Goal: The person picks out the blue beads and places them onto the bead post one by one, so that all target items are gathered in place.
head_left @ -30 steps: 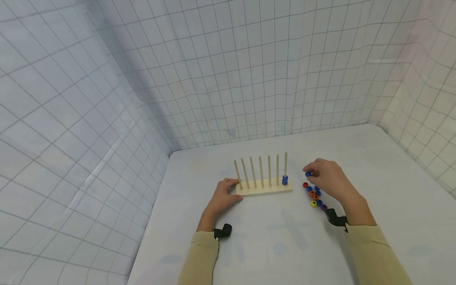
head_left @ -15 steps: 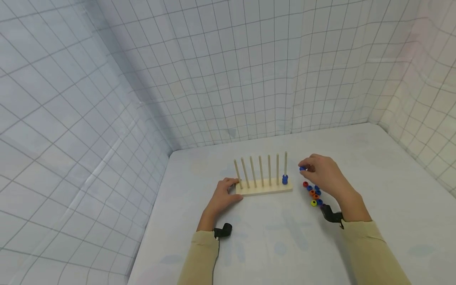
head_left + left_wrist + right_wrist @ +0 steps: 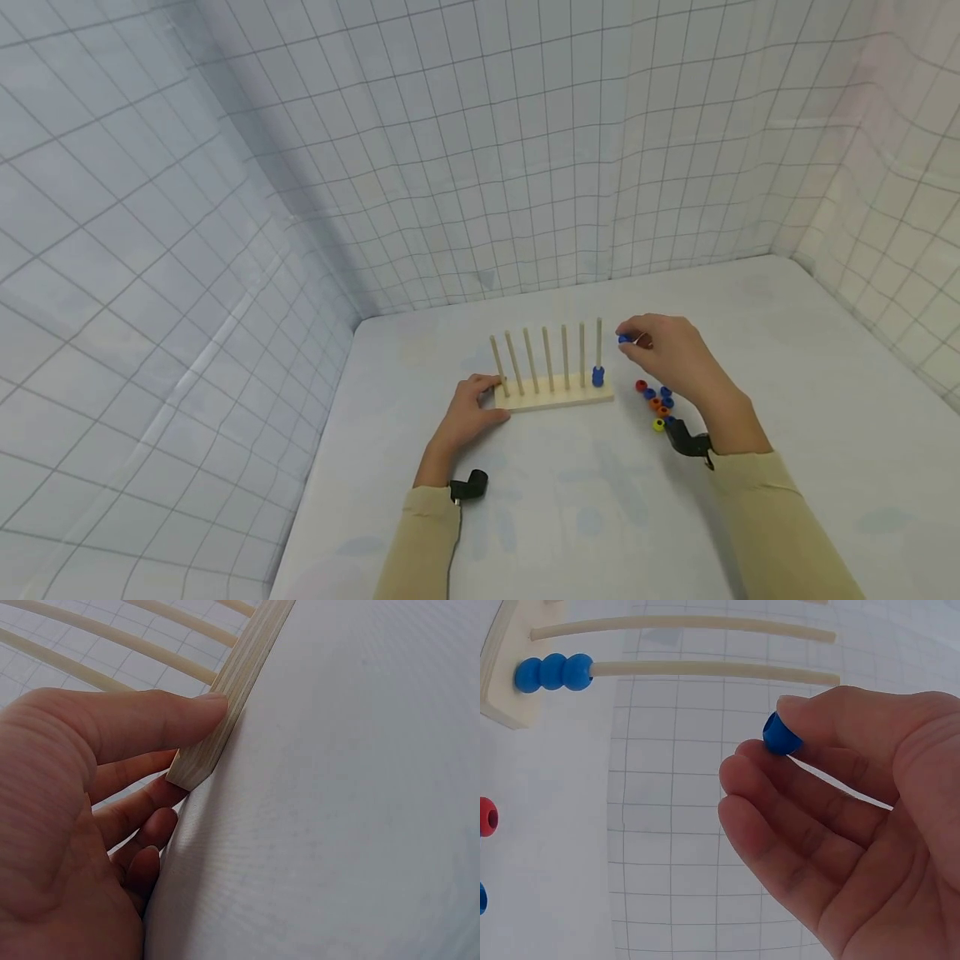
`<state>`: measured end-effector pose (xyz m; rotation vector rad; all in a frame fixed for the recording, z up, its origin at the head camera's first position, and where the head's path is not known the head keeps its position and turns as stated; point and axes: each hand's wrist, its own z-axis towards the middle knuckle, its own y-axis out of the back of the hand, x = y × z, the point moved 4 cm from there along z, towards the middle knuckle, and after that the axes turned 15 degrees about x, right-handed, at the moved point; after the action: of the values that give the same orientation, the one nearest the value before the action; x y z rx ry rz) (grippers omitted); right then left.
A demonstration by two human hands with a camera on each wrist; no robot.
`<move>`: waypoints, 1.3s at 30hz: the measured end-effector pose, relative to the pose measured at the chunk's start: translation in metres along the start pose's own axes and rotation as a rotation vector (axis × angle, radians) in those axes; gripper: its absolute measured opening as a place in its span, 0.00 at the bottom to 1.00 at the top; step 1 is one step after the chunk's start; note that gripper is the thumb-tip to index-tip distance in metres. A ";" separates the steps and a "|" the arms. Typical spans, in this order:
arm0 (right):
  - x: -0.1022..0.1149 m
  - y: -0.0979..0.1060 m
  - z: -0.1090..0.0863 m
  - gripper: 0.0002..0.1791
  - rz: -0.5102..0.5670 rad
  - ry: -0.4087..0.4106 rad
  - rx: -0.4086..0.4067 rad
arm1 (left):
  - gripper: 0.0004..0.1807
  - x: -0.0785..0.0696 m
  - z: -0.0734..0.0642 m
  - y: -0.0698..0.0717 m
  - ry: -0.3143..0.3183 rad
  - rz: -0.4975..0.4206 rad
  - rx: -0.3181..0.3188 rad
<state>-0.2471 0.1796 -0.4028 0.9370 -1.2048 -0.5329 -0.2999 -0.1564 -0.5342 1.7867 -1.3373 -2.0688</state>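
Observation:
A wooden peg board (image 3: 555,398) with a row of several upright pegs stands on the table. Three blue beads (image 3: 553,673) are stacked at the foot of its rightmost peg (image 3: 599,342). My left hand (image 3: 467,412) grips the board's left end, thumb on the front edge (image 3: 225,712) and fingers behind. Between thumb and fingertips, my right hand (image 3: 667,350) pinches a single blue bead (image 3: 781,735). It holds that bead in the air just right of the rightmost peg's upper part, apart from it.
Loose beads lie right of the board: a red bead (image 3: 641,386), orange beads (image 3: 656,403), a yellow bead (image 3: 658,425) and several blue ones (image 3: 666,391). The right wrist's black camera (image 3: 686,439) hides part of this group. Grid-patterned cloth walls (image 3: 487,167) enclose the table's back and sides.
My right hand has lifted the blue bead away from the loose beads, moving left and up toward the rightmost peg. The left hand keeps its hold on the board.

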 end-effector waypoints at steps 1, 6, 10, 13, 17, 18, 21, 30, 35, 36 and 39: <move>0.001 0.001 0.001 0.12 0.003 0.001 -0.005 | 0.33 0.000 0.000 0.000 -0.001 -0.003 0.000; 0.008 0.004 0.004 0.13 0.015 0.010 -0.021 | 0.33 0.001 0.000 0.000 -0.002 -0.004 0.002; 0.013 0.006 0.008 0.13 0.013 0.038 -0.036 | 0.32 0.002 0.001 0.000 -0.007 0.001 -0.002; 0.018 0.008 0.011 0.13 0.009 0.062 -0.055 | 0.32 0.004 0.001 0.000 -0.011 -0.003 -0.007; 0.024 0.010 0.014 0.13 0.009 0.084 -0.096 | 0.32 0.003 -0.001 0.001 -0.010 -0.015 -0.009; 0.026 0.010 0.014 0.13 0.006 0.091 -0.109 | 0.32 0.003 -0.001 0.001 -0.012 -0.016 -0.010; 0.031 0.011 0.016 0.13 -0.002 0.117 -0.145 | 0.32 0.004 -0.002 0.000 -0.007 -0.009 -0.005; 0.034 0.008 0.019 0.14 0.004 0.136 -0.168 | 0.32 0.003 -0.001 -0.002 -0.041 0.013 -0.019; 0.035 0.007 0.019 0.13 0.007 0.145 -0.172 | 0.32 0.001 -0.002 -0.001 -0.027 0.011 -0.015; 0.036 0.007 0.019 0.13 0.008 0.147 -0.173 | 0.32 0.001 -0.002 -0.001 -0.024 0.012 -0.014; 0.037 0.007 0.018 0.14 0.017 0.148 -0.175 | 0.32 0.000 -0.001 -0.001 -0.023 0.017 -0.016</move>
<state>-0.2543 0.1490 -0.3753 0.8019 -1.0151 -0.5376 -0.2988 -0.1564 -0.5344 1.7446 -1.3334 -2.0922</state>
